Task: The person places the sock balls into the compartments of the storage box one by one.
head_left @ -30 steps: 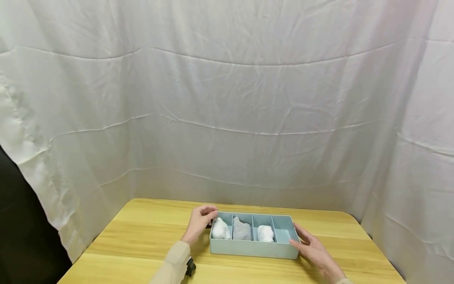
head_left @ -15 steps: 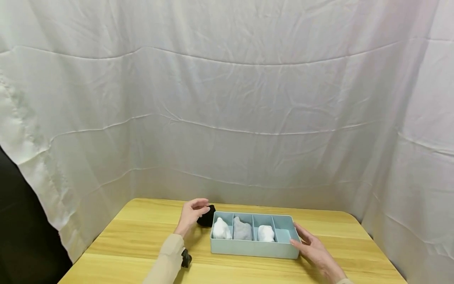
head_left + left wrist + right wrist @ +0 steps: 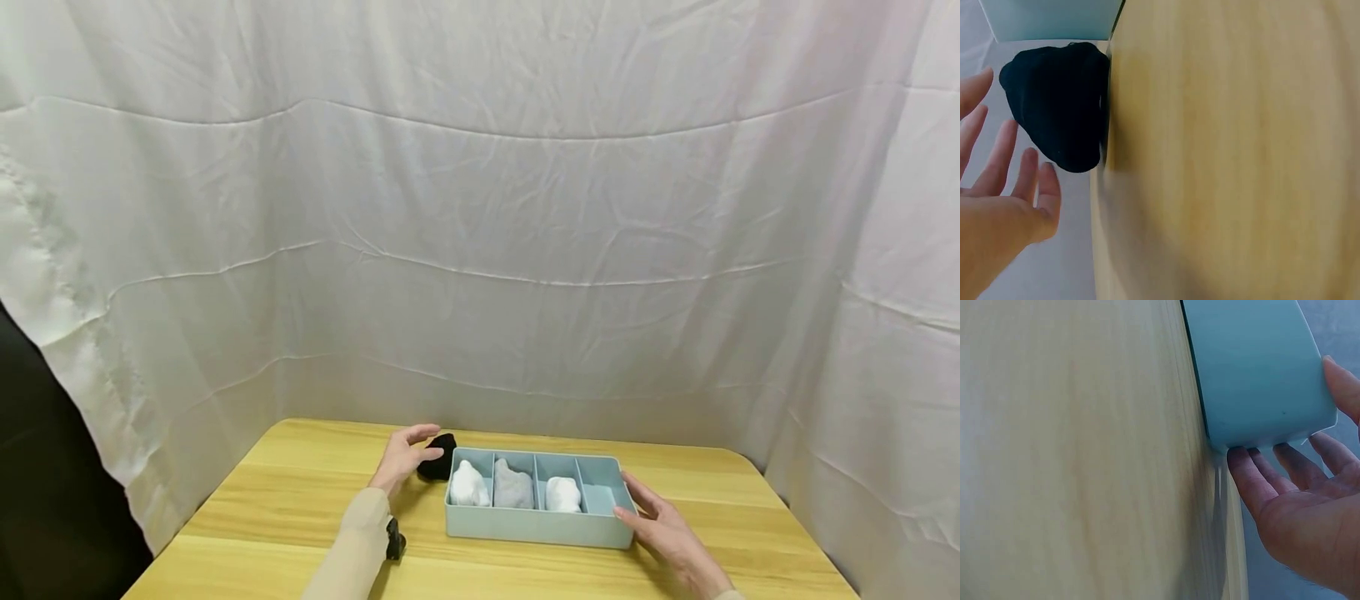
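I see one pale blue organizer tray (image 3: 536, 525) on the wooden table (image 3: 300, 500), its long axis running left to right across my view, parallel to the near table edge. It has four compartments in a row: the leftmost holds one white bundle (image 3: 468, 486), the next one grey bundle (image 3: 512, 485), the third another white bundle (image 3: 562, 493), and the rightmost shows only bare blue floor. That makes two white, one grey, plus one black bundle (image 3: 437, 460) lying on the table, touching the tray's far left corner.

My left hand (image 3: 401, 457) hovers just beside the black bundle with fingers spread and relaxed, gripping nothing; in the left wrist view there is a clear gap between fingertips (image 3: 1007, 134) and cloth. My right hand (image 3: 663, 525) lies flat on the table, straight fingers touching the tray's right end wall.

I cannot tell what the bundles are. Both forearms are cut off at the bottom edge, and the black device at my left wrist is too small to make out.
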`<action>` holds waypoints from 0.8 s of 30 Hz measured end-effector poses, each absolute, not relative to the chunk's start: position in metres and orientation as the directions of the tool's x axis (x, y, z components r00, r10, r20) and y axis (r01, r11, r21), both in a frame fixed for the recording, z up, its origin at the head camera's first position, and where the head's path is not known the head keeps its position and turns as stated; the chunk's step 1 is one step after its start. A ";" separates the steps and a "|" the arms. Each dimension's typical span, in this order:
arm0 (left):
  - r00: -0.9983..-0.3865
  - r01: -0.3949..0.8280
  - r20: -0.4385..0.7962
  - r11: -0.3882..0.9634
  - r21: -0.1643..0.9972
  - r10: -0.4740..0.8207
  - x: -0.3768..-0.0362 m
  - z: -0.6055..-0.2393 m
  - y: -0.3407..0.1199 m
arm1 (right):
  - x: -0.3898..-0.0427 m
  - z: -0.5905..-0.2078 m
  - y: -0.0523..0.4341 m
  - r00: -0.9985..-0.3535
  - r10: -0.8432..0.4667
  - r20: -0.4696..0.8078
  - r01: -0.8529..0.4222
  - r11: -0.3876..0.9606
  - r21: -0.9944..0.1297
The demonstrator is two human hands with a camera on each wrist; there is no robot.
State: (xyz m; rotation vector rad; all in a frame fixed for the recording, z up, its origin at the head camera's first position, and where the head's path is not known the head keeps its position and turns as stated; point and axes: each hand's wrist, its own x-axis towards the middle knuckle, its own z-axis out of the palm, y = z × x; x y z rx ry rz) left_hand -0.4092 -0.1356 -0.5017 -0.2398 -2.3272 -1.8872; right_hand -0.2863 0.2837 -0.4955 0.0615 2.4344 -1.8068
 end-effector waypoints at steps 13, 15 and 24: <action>-0.989 0.112 0.084 0.232 0.966 0.124 -0.414 -0.506 -0.133 | -0.289 -0.497 0.283 -0.991 -0.029 -0.131 0.116 0.302 -0.946; -0.988 0.107 0.075 0.244 0.964 0.135 -0.414 -0.506 -0.131 | -0.289 -0.497 0.284 -0.990 -0.029 -0.135 0.120 0.303 -0.945; -0.989 0.104 0.070 0.270 0.957 0.134 -0.414 -0.508 -0.130 | -0.288 -0.496 0.283 -0.991 -0.028 -0.133 0.120 0.291 -0.949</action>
